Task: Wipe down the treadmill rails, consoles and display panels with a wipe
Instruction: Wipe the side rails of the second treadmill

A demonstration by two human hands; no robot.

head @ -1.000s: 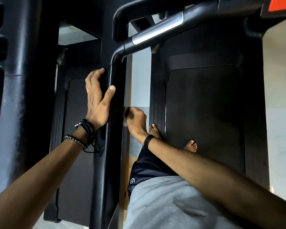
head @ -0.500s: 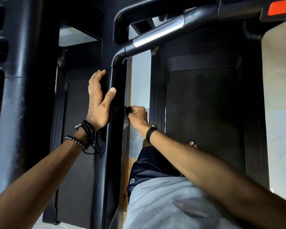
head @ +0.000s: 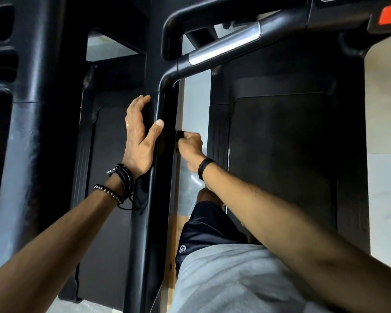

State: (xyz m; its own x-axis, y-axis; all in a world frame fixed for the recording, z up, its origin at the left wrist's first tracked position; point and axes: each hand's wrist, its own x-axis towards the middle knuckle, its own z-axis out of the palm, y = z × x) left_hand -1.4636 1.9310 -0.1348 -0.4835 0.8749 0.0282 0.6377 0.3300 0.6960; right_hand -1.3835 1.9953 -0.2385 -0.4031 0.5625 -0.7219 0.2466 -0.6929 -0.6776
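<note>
While pressed flat against the black upright post [head: 155, 177] of the treadmill, left hand [head: 139, 141] spread open, fingers straight, thumb [head: 156, 128] hooked over the post's front edge, gripping nothing. Dark bracelets [head: 120, 181] stacked on that wrist. On the far side of the same post, right hand [head: 190, 145] curled into a fist around a small dark wipe [head: 180, 134], only a bit of it showing past the knuckles, pushed up against the post's right face. Wipe thus inside the right fist, level with the left thumb, touching the post, separated from the left hand by the post's width. Black band [head: 204, 167] on the right wrist. Above both hands, handrail [head: 224, 49] with a silver grip section bending out of the post's top. Right of the post, treadmill belt [head: 280, 154], dark and flat. Below, grey shirt [head: 235, 279] and dark shorts [head: 208, 224].
</note>
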